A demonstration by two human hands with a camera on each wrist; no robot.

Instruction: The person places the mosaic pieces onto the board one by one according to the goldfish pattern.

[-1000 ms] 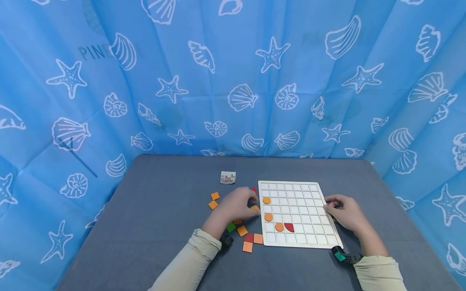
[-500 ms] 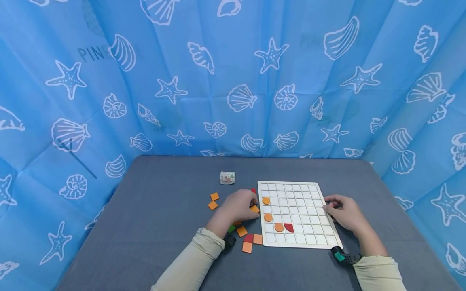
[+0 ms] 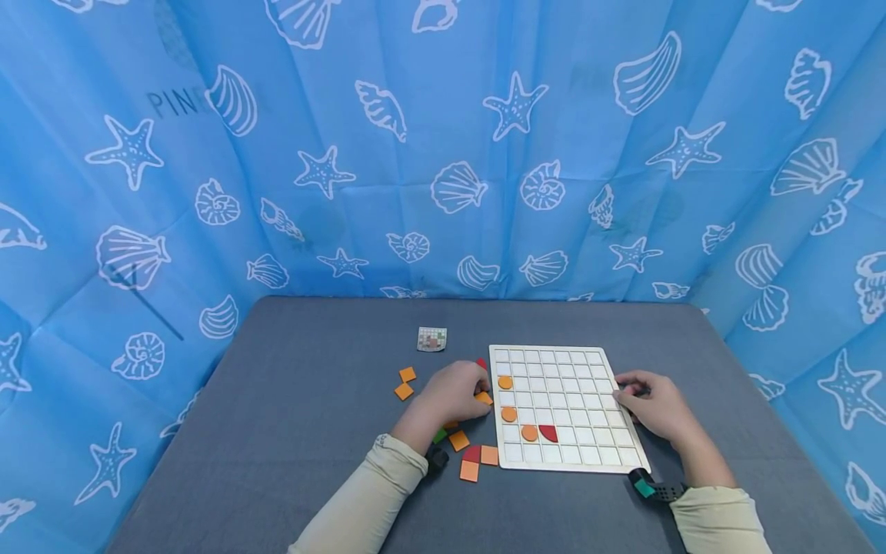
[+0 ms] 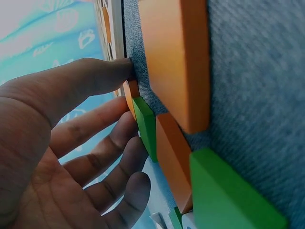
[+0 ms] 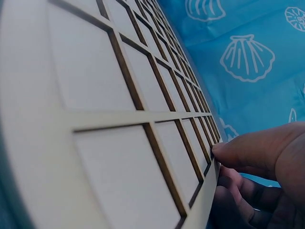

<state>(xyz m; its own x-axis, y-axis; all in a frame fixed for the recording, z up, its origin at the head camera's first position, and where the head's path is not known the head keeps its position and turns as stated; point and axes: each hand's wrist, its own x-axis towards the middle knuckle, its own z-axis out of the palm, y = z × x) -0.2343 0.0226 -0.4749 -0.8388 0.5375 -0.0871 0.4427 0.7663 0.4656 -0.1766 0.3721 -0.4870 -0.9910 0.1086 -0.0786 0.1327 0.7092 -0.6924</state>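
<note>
Three orange discs (image 3: 508,414) and one red bit (image 3: 547,433) sit on the board (image 3: 582,422), low in the head view and right of the middle. The left hand (image 3: 446,392) comes in from the bottom of the frame. Its thumb and first finger are on two sides of an orange tile (image 3: 483,398), which lies just left of the board, below the middle of the frame. I cannot tell if they pinch it or only touch it. At the lower right, the right hand (image 3: 657,404) pinches the board's side, with its thumb on the rim.

It looks like the job now is to pick up the orange tile. Use just the tips, one on each side, and squeeze softly, because it is thin and could slip. A green tile (image 4: 146,126) is right by it in the left wrist view, so try not to knock that. Lift straight up, and do not bump the board, or the discs might jump. The right hand should hold the board flat so it cannot slide
</note>
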